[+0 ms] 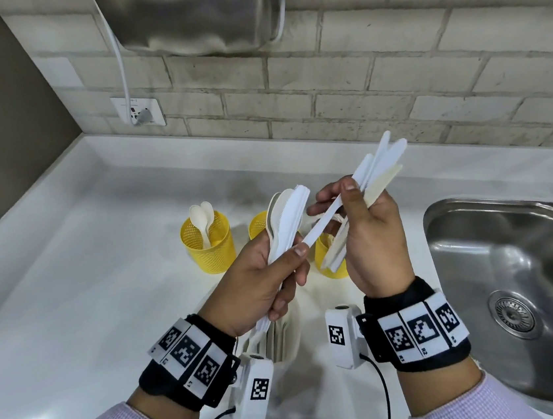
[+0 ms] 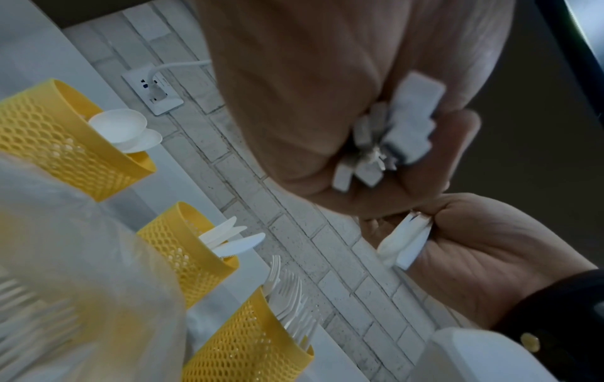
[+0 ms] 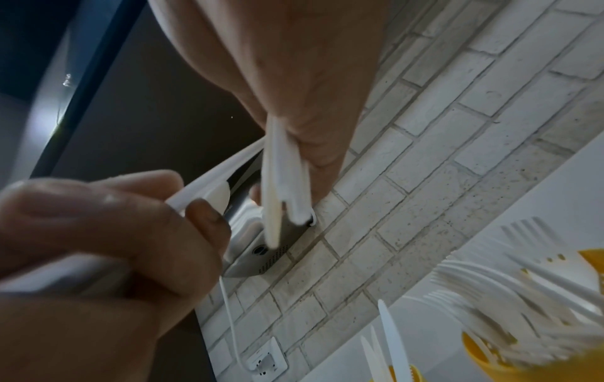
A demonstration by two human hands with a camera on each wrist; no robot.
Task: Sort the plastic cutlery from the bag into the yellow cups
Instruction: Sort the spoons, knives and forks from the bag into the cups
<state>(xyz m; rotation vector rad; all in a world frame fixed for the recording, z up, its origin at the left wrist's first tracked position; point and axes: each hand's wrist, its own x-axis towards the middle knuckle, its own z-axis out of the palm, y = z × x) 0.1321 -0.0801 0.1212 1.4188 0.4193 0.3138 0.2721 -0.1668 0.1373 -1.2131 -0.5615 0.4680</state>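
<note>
My left hand (image 1: 295, 269) grips a mixed bundle of white plastic spoons and knives (image 1: 285, 222) above the counter. My right hand (image 1: 333, 203) holds several white knives (image 1: 380, 166) fanned up to the right. One knife handle (image 1: 321, 225) bridges both hands. Behind the hands stand three yellow mesh cups: the left cup (image 1: 209, 251) holds two spoons, the middle cup (image 2: 183, 248) holds knives, and the right cup (image 2: 248, 343) holds forks. The clear bag (image 1: 282, 336) with more cutlery lies under my wrists. In the left wrist view the bundle's handle ends (image 2: 392, 134) stick out of my fist.
A steel sink (image 1: 516, 268) sits in the white counter (image 1: 87, 282) at the right. A brick-tiled wall runs behind, with a socket (image 1: 138, 111), a white cable and a steel appliance (image 1: 190, 12) mounted above.
</note>
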